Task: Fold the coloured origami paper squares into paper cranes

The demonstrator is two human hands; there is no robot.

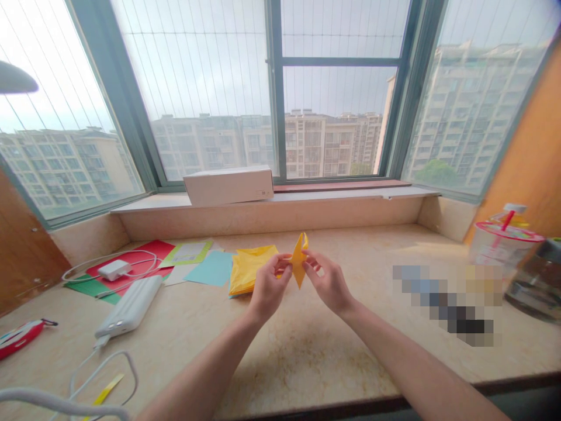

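Note:
A piece of folded yellow paper (298, 263) is held up above the counter, pointed at its top and bottom. My left hand (270, 282) pinches its left side between thumb and fingers. On the opposite side my right hand (326, 278) grips it the same way, with the fingertips close to the upper fold. Just behind my left hand lies a stack of crumpled yellow paper (252, 266), partly covered by that hand. A light blue sheet (211, 269) lies to the left of the stack.
Red paper (163, 251), a white charger (114, 269), a power bank (131, 307) and cables lie at left. A white box (228, 186) rests on the sill. At right stand a cup with a red straw (504, 245) and a dark glass container (537, 286), near a blurred-out patch.

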